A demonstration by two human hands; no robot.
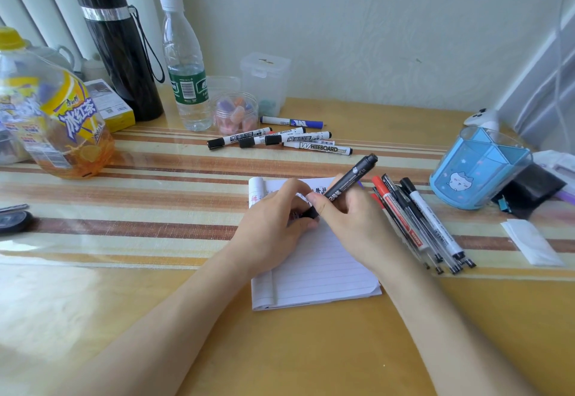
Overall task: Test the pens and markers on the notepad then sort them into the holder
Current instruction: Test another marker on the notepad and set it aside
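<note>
A lined notepad (317, 268) lies in the middle of the desk, with scribbles near its top edge. Over it my right hand (348, 218) grips a black marker (351, 178) by its barrel, the free end pointing up and to the right. My left hand (273, 218) curls around the marker's lower end, where the cap sits. A bunch of pens and markers (417, 221) lies right of the pad. Several whiteboard markers (280, 139) lie behind it. The blue pen holder (476, 174) stands at the right.
At the back left stand an iced tea bottle (59, 122), a black flask (121, 50), a water bottle (185, 66) and clear plastic jars (236, 112). A black pouch (529, 190) and a folded paper (532, 241) lie by the holder.
</note>
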